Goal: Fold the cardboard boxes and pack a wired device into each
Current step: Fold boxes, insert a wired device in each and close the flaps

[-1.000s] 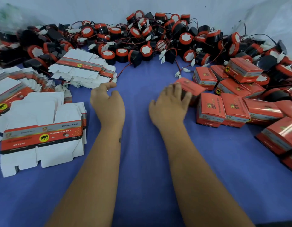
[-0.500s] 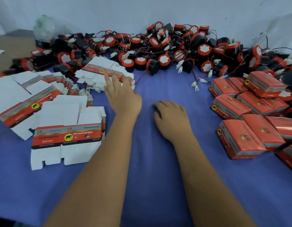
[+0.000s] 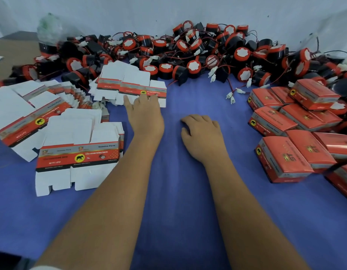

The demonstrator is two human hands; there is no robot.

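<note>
Cardboard box blanks [image 3: 129, 84] lie flat in a small stack on the blue cloth [image 3: 178, 211], just in front of the heap of wired devices [image 3: 188, 53], and I take that heap as my landmark. My left hand [image 3: 145, 117] reaches toward the heap with its fingers [image 3: 142, 99] spread flat, the tips resting on the near edge of this stack; nothing is gripped. My right hand [image 3: 201, 135] sits on bare cloth further from the heap, fingers loosely curled downward and holding nothing, apart from every box.

Nearer me than the heap, to its left side, a second flat blank stack [image 3: 77, 152] shows a red band with a yellow elephant mark and "12v reversing horn". Beside it, further left, a fanned spread of blanks [image 3: 32, 106] runs back toward the heap.

At the heap's right end, folded red boxes [image 3: 295, 133] are piled together, some leaning on others. Loose white connectors [image 3: 232, 96] on red wires trail from the heap onto the cloth between it and those boxes. Behind the heap's left end I see a blurred clear bottle [image 3: 49, 26].
</note>
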